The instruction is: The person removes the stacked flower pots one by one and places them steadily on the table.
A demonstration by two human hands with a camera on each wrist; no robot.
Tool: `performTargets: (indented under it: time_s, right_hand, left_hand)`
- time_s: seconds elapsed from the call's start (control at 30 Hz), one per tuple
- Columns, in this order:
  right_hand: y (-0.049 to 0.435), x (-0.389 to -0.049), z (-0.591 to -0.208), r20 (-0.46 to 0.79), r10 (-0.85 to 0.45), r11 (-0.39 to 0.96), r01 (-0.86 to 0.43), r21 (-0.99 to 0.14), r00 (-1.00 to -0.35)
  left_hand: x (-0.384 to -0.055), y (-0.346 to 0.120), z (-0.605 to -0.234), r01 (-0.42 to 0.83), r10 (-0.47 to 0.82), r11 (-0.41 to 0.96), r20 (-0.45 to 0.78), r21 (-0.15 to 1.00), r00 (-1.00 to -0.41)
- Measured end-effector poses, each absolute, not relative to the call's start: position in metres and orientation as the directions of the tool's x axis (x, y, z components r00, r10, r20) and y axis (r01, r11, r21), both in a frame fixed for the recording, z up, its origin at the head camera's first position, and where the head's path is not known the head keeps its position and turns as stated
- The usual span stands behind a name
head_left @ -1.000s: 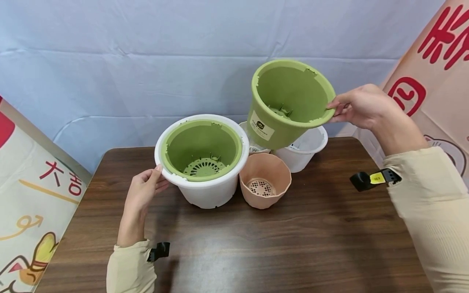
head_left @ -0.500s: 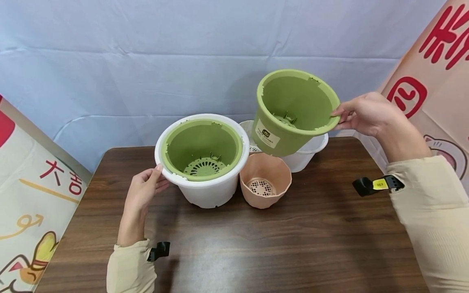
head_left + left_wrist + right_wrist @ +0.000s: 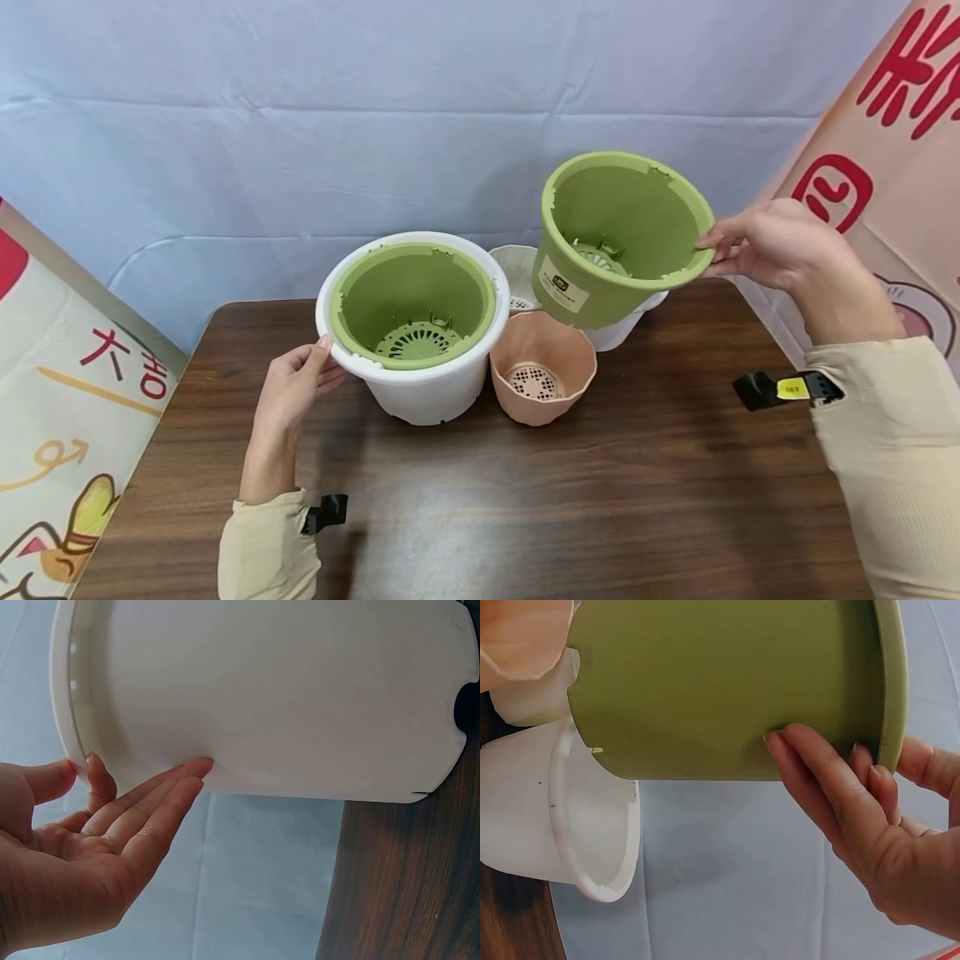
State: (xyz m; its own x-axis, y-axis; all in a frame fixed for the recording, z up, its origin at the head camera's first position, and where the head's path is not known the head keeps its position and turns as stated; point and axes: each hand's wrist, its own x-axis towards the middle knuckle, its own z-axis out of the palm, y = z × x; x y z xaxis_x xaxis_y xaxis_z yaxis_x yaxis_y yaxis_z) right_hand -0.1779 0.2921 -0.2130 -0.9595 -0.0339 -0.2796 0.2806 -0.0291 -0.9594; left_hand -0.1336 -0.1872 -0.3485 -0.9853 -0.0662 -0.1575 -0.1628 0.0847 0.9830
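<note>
Green pot [image 3: 626,225] in right hand [image 3: 783,246], rim [image 3: 894,682] between thumb [image 3: 924,761] and fingers [image 3: 829,776]

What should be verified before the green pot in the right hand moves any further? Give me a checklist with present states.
1. Right hand grips the rim of the held green pot: ok.
2. Held green pot level: not ok, tilted.
3. Left hand pinches the rim of the large white pot: ok.
4. Nested green pot inside the large white pot: ok.
5. Peach pot upright on the table: ok.
6. Held green pot clear of the smaller white pot: cannot tell.
</note>
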Motion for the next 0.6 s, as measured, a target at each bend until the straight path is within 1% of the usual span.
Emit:
performTargets:
  time_s: [0.6]
  right_hand:
    - [0.322,-0.154,-0.223,-0.254,-0.039,0.027,0.253,-0.967,-0.966]
  left_hand:
    - [-0.134,-0.186,-0.348,-0.162,-0.064,0.090,-0.157,0.983,-0.986]
